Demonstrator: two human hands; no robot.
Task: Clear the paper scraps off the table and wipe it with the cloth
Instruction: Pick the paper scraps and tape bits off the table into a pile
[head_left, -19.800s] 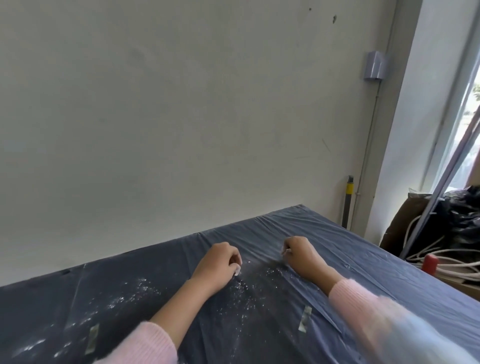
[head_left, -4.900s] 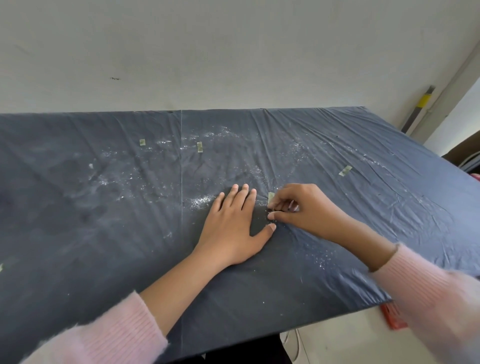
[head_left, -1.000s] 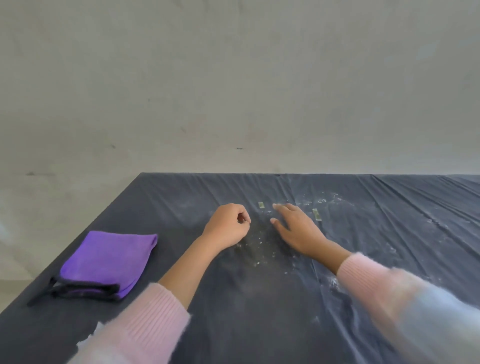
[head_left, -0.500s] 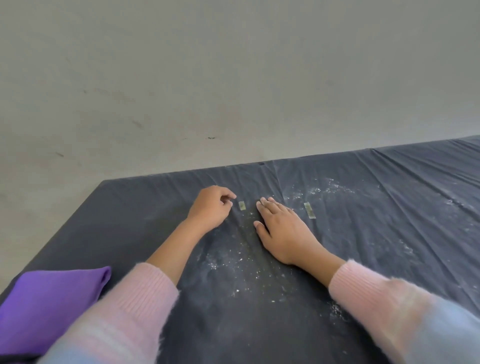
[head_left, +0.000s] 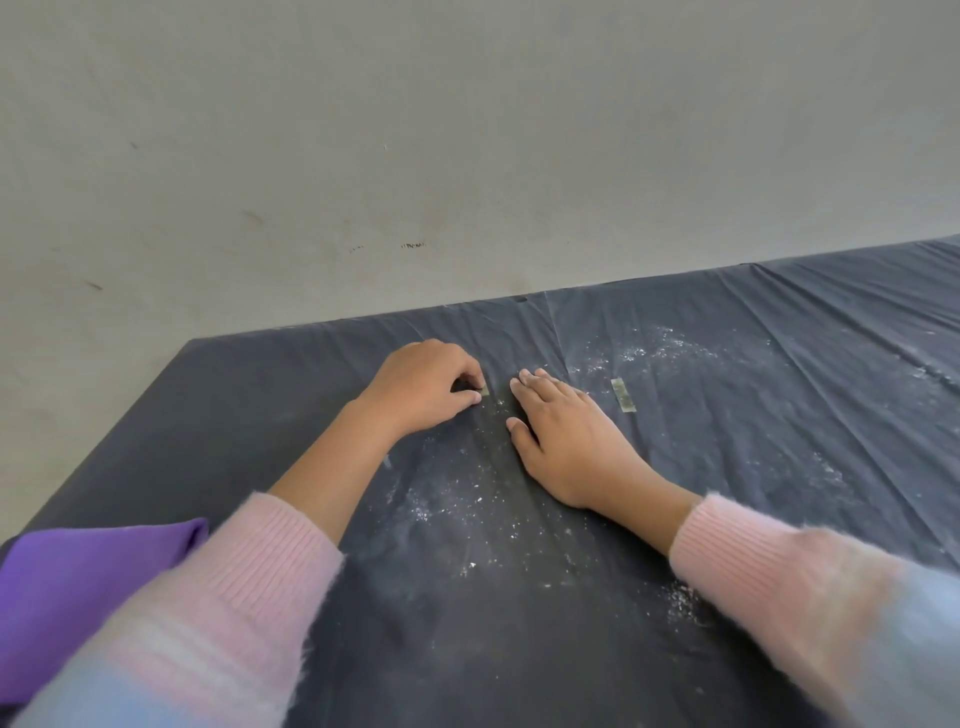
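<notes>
Left hand (head_left: 423, 387) now pinching scrap (head_left: 484, 391), right hand (head_left: 566, 436) flat

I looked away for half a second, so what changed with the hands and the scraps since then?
The left hand has closed thumb and finger on the small scrap that lay just beyond it. The right hand stays flat on the table cover, the other scrap lies untouched, and the purple cloth is unused.

A dark slate-grey wrinkled plastic sheet covers the counter (head_left: 779, 467), speckled with white powdery flecks (head_left: 457, 509). The folded soft cloth (head_left: 78, 587) is vivid purple. Fuzzy ribbed sleeves (head_left: 249, 571) are pale pink, fading to light blue. The small paper scrap (head_left: 623, 395) is pale greenish. The plaster wall (head_left: 467, 156) is off-white with dark scuffs.
</notes>
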